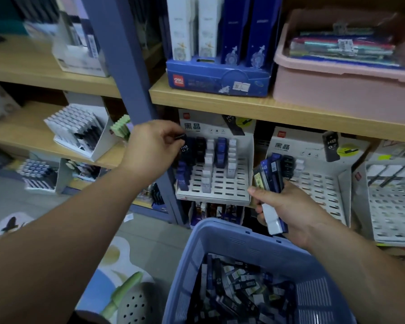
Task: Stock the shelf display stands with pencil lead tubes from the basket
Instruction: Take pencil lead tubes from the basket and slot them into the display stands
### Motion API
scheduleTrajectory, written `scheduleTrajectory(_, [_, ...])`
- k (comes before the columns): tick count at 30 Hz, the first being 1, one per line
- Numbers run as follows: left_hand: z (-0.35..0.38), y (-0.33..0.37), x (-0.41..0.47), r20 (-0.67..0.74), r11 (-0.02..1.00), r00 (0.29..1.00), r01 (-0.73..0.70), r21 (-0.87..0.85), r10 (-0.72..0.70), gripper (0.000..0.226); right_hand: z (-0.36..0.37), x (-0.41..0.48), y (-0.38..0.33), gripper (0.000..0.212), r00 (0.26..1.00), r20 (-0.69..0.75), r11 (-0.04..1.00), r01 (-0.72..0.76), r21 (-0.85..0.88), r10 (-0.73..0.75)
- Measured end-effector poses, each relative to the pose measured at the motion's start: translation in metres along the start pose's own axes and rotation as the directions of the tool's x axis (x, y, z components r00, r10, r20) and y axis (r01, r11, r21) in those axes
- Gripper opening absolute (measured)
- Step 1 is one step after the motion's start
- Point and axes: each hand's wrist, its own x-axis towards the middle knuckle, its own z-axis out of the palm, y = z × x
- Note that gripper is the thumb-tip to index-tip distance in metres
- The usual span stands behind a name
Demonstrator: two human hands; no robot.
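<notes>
On the lower shelf, at the upper left corner of the left display stand (229, 186), the left hand (153, 146) pinches a dark pencil lead tube (185, 148) by its cap between thumb and curled fingers. The tube hangs upright just right of the fingertips, over the stand's back row. Its "HB 0.7" print faces out.

Several dark and white tubes already stand in that stand's slots, mostly along the back rows and the left edge. The front rows toward the right edge show open slots.

The right hand (290, 206) is lower, just beyond the stand's front right corner, its fingers wrapped round a bundle of tubes (270, 174). The bundle fans upward out of the fist, and one white tube pokes out below the palm.

Behind this hand sits a second display stand (318, 183), with a few dark tubes at its back left corner.

Below both hands, at the bottom edge of the view, a blue basket (220, 232) holds a heap of loose tubes (239, 293).

On the shelf board (243, 106) above, a blue carton (218, 80) stands beside a pink tub (337, 90).
</notes>
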Motion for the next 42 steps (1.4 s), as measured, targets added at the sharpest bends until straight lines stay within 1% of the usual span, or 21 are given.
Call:
scheduleTrajectory(1, [0.002,-0.002,0.001,-0.008,0.999,0.999,-0.035,0.026,0.035,0.020,0.002,0.002,0.001,0.032,1.000,0.000,1.000,-0.002,-0.006,0.002])
scheduleTrajectory(3, [0.004,-0.004,0.004,-0.006,0.997,0.998,-0.061,0.042,0.062,0.019,0.005,0.005,0.002,0.034,1.000,-0.008,1.000,-0.005,-0.026,0.005])
scheduleTrajectory(10, [0.018,-0.002,0.005,0.030,0.996,0.998,-0.045,-0.082,0.047,0.018,0.009,0.011,0.000,0.035,1.000,-0.010,1.000,-0.008,-0.023,0.008])
scheduleTrajectory(13, [0.026,-0.005,0.006,0.036,0.991,0.991,-0.129,-0.021,0.130,0.019,0.009,0.012,-0.002,0.033,1.000,-0.009,1.000,-0.010,-0.011,0.010])
scheduleTrajectory(16, [0.034,-0.005,0.007,0.085,0.982,0.979,-0.188,0.020,0.186,0.022,0.007,0.011,-0.003,0.033,1.000,0.007,1.000,-0.008,-0.015,0.008])
scheduleTrajectory(18, [0.041,-0.007,0.009,0.132,0.982,0.975,-0.186,0.043,0.179,0.023,0.003,0.009,-0.003,0.035,1.000,0.008,1.000,-0.007,-0.016,0.007])
scheduleTrajectory(21, [0.049,-0.010,0.012,0.191,0.989,0.974,-0.137,0.057,0.124,0.026,-0.004,0.007,-0.005,0.032,1.000,-0.001,1.000,-0.001,0.002,0.001])
scheduleTrajectory(24, [0.054,-0.008,0.016,0.168,0.995,0.983,-0.085,0.055,0.075,0.025,-0.011,0.003,-0.007,0.031,1.000,-0.003,1.000,0.005,0.020,-0.005])
scheduleTrajectory(27, [0.059,-0.008,0.018,0.131,0.992,0.989,-0.083,0.100,0.069,0.026,-0.017,-0.001,-0.008,0.031,1.000,0.004,1.000,0.008,0.014,-0.009])
scheduleTrajectory(32, [0.065,-0.010,0.021,0.153,0.986,0.988,-0.043,0.159,0.019,0.027,-0.028,-0.007,-0.009,0.047,1.000,-0.012,1.000,0.013,0.016,-0.013])
scheduleTrajectory(36, [0.066,-0.009,0.025,0.141,0.989,0.989,0.014,0.146,-0.035,0.025,-0.034,-0.011,-0.011,0.042,1.000,-0.018,0.999,0.020,0.044,-0.019])
scheduleTrajectory(40, [0.064,-0.007,0.023,0.154,0.994,0.988,-0.018,0.110,0.001,0.034,-0.038,-0.014,-0.012,0.045,1.000,-0.016,0.999,0.021,0.044,-0.020])
scheduleTrajectory(42, [0.064,-0.007,0.022,0.168,0.990,0.985,-0.049,0.133,0.026,0.033,-0.039,-0.016,-0.012,0.049,1.000,-0.013,0.999,0.023,0.044,-0.022])
